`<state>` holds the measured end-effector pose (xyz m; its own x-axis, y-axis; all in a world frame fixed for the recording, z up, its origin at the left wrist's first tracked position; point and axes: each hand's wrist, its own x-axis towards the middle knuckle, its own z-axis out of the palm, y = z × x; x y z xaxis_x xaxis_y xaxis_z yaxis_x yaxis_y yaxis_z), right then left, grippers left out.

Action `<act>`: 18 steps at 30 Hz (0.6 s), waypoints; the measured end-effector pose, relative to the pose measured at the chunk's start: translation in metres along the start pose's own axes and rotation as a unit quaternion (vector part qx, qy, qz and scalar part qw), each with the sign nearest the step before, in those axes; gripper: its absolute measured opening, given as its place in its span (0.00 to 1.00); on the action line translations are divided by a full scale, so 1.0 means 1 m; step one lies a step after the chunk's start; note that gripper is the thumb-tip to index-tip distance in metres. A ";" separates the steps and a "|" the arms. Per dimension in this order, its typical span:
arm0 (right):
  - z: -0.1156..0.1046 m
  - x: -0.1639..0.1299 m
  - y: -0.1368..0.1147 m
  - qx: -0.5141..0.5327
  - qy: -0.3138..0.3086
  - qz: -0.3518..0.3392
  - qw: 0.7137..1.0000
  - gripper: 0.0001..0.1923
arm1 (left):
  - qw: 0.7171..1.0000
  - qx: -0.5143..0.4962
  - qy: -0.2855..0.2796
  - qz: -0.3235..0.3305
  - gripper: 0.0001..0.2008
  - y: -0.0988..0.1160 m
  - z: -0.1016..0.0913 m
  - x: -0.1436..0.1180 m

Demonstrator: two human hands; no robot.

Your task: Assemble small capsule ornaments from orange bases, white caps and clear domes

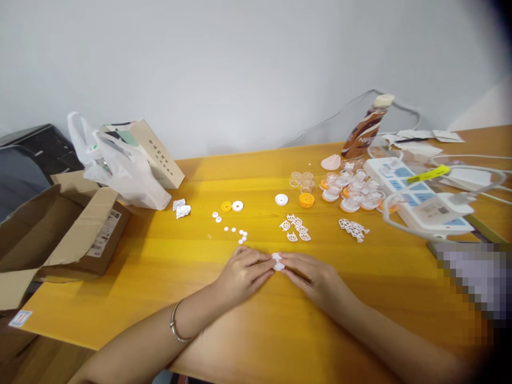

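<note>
**Both hands meet on one small white part**

Your left hand (242, 274) and right hand (310, 277) rest on the smooth yellow wooden table (160, 277), fingertips pinched together on a small white round plastic piece (278, 262) held between them at the table's near middle. Just beyond lie tiny white plastic discs (236, 232), flat white wheel-shaped cutouts (296, 228) and, further right, clear round plastic cups with orange bases (352, 191).
</note>
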<state>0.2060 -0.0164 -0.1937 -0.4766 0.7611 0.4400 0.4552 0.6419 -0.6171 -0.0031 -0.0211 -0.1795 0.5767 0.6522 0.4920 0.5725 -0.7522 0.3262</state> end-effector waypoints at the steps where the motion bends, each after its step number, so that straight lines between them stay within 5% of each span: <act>1: 0.000 0.000 0.000 0.000 -0.002 -0.001 1.000 0.11 | 1.000 0.002 0.000 0.003 0.12 0.000 0.000 0.000; 18: -0.006 0.003 -0.009 -0.074 -0.030 -0.073 0.994 0.13 | 0.993 0.085 -0.082 0.021 0.16 0.010 -0.006 0.002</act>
<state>0.2046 -0.0193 -0.1828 -0.5882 0.6544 0.4751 0.4813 0.7554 -0.4447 0.0008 -0.0283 -0.1706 0.6812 0.6381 0.3589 0.6287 -0.7611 0.1598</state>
